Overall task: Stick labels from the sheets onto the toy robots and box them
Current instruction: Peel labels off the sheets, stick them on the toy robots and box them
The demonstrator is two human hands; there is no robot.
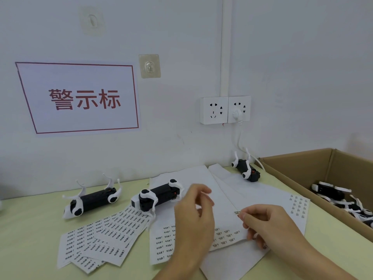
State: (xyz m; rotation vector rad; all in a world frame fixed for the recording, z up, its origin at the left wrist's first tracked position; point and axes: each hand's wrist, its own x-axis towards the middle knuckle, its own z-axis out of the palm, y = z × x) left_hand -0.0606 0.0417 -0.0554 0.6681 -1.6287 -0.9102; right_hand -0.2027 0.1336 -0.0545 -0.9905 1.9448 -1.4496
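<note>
Two hands are over the label sheets in front of me. My right hand [268, 225] has its fingers curled and pinches a small label [237, 212] between thumb and forefinger, at the edge of the mostly peeled sheet [226, 201] that lies in the middle of the table [30, 229]. My left hand [194, 215] is raised just above that same sheet with its fingers loosely bent; I see nothing held in it.

Under and around my hands lie more white sheets, some with rows of small printed labels. A fan of full label sheets [101, 237] is spread to the left, near the table's front edge.

Three toy robots, black with white legs, lie on the table. One [159, 196] is just beyond my left hand, resting partly on the sheets. Another [92, 200] lies farther left on the bare tabletop. The third [245, 168] sits at the back by the wall, next to the cardboard box [292, 164].

The box stands open on the right and holds several more toy robots [341, 199].

On the wall are a sign [80, 98] with red characters and a double socket [225, 110] with a white plug in it.
</note>
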